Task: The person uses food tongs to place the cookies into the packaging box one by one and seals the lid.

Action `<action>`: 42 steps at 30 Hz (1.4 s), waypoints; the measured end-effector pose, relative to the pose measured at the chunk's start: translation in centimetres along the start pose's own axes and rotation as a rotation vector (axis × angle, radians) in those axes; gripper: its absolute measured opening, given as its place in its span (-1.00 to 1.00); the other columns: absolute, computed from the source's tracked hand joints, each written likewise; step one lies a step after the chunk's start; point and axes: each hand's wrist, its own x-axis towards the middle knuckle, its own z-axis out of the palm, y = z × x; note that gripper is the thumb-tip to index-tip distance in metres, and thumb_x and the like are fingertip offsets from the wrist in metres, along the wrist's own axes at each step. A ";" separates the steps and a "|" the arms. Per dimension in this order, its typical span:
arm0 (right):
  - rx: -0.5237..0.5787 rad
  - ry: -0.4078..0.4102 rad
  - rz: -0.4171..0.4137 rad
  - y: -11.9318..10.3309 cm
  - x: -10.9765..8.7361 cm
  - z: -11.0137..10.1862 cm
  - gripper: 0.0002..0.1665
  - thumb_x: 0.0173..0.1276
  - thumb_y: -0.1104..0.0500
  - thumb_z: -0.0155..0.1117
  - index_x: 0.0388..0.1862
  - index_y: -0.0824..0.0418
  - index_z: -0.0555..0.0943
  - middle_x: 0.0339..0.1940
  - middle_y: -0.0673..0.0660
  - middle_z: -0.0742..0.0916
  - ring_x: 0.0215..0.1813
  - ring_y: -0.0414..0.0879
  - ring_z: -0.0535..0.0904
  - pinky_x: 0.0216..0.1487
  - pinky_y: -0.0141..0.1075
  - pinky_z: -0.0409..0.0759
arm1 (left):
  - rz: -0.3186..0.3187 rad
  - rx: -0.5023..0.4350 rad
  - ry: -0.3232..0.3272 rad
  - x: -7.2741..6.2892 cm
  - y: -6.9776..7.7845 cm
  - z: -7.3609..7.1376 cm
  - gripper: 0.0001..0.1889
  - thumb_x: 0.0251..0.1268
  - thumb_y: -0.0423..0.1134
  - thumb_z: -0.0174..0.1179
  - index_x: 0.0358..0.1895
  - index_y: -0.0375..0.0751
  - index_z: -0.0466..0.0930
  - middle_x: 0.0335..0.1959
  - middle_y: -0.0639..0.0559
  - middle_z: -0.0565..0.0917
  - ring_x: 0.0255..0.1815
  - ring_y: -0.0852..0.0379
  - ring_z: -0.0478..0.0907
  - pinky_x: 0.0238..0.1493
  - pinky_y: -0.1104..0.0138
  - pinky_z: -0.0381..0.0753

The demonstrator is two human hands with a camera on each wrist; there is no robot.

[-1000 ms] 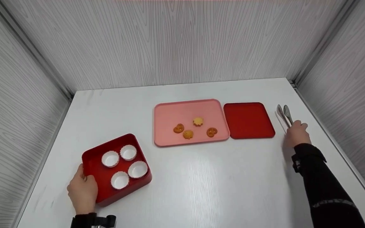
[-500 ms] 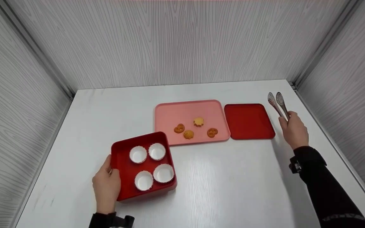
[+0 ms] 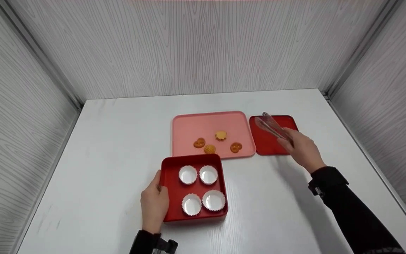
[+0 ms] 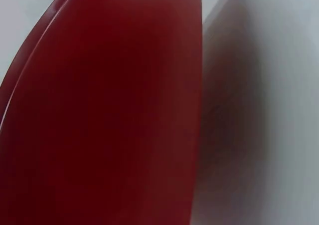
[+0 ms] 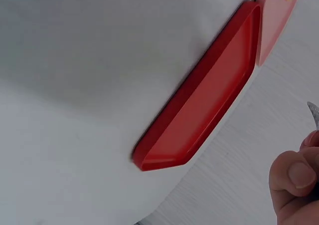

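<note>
Over the white counter (image 3: 104, 183), by the pink tray (image 3: 196, 123), the red box (image 3: 185, 188) (best held level, lest its paper cups (image 3: 188, 175) slide) is gripped by the left hand (image 3: 154, 204), tongs (image 3: 273, 126) by the right hand (image 3: 304, 149).

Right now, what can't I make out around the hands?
Right wrist view: right hand and tongs, cut off by the right edge.
Head view: tongs' tips, blurred; near-left corner of pink tray, behind red box.
Left wrist view: white cups, hidden by red box.
</note>
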 end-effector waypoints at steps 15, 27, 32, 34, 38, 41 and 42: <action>-0.091 -0.091 -0.163 -3.6 0.5 4.2 -0.39 0.46 -0.01 0.35 0.38 0.23 0.55 0.09 0.29 0.73 0.01 0.20 0.67 0.04 0.14 0.64 | 0.072 0.042 0.005 -0.8 -0.2 3.4 -0.44 0.48 -0.43 0.01 0.53 -0.27 0.33 0.41 -0.22 0.50 -0.29 0.04 0.53 -0.33 0.29 0.54; -0.090 -0.144 -0.187 -5.4 1.4 6.3 -0.41 0.45 -0.05 0.35 0.35 0.22 0.58 0.10 0.28 0.73 0.04 0.21 0.68 0.06 0.13 0.65 | 0.127 0.046 0.048 -1.0 -0.3 4.7 -0.43 0.47 -0.48 0.03 0.53 -0.32 0.31 0.05 -0.34 0.71 -0.52 0.15 0.34 -0.48 0.37 0.41; -0.069 -0.165 -0.178 -5.9 1.8 7.0 -0.44 0.46 -0.03 0.34 0.32 0.23 0.59 -0.01 0.28 0.73 -0.05 0.19 0.68 -0.02 0.10 0.66 | 0.110 0.044 0.034 -1.1 -0.3 4.8 -0.43 0.51 -0.45 0.03 0.54 -0.32 0.27 0.39 -0.27 0.51 -0.44 0.12 0.42 -0.42 0.37 0.47; -0.066 -0.174 -0.167 -6.0 1.9 7.2 -0.42 0.47 -0.02 0.34 0.35 0.25 0.56 -0.01 0.30 0.72 -0.05 0.19 0.68 -0.02 0.10 0.65 | 0.101 0.038 0.025 -1.2 -0.3 4.9 -0.43 0.52 -0.44 0.02 0.55 -0.31 0.26 0.43 -0.24 0.47 -0.46 0.12 0.40 -0.42 0.37 0.48; -0.065 -0.189 -0.137 -6.0 2.2 7.6 -0.40 0.48 -0.01 0.33 0.36 0.28 0.54 -0.02 0.31 0.71 -0.09 0.18 0.65 -0.04 0.07 0.64 | 0.096 0.025 0.009 -1.4 -0.3 5.0 -0.44 0.55 -0.42 -0.01 0.57 -0.31 0.23 0.46 -0.20 0.44 -0.35 0.07 0.51 -0.25 0.29 0.61; -0.068 -0.183 -0.136 -6.0 2.3 7.7 -0.41 0.48 0.00 0.34 0.35 0.28 0.55 -0.03 0.31 0.71 -0.11 0.17 0.64 -0.06 0.06 0.63 | 0.099 0.017 0.005 -1.5 -0.2 5.1 -0.45 0.57 -0.40 -0.02 0.57 -0.32 0.22 0.47 -0.18 0.44 0.10 0.01 0.62 0.07 0.17 0.66; -0.070 -0.177 -0.145 -5.9 2.3 7.7 -0.41 0.47 0.00 0.35 0.34 0.29 0.55 -0.03 0.32 0.72 -0.10 0.18 0.65 -0.06 0.06 0.64 | 0.097 0.011 0.003 -1.5 -0.2 5.2 -0.45 0.58 -0.40 -0.03 0.57 -0.31 0.22 0.47 -0.18 0.44 0.20 -0.01 0.59 0.10 0.14 0.66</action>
